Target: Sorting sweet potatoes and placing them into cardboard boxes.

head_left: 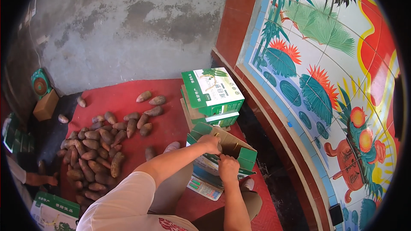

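Note:
An open green and white cardboard box [246,158] stands between my knees, with its flaps raised. My left hand [209,144] reaches over its rim, fingers curled and pointing down; what they hold, if anything, is hidden. My right hand [229,165] is closed on the box's near upper edge, close to the left hand. A flat electronic scale [205,187] with a green-lit display shows under the box's near side. To my left, a heap of brown tubers [92,143], looking like sweet potatoes, covers part of the red mat [167,87].
Closed green and white boxes [218,96] are stacked beyond the open one. Another such box [53,209] stands lower left, near another person's hand [51,179]. A small brown carton [46,105] sits far left. A painted tile wall [308,81] curves along my right.

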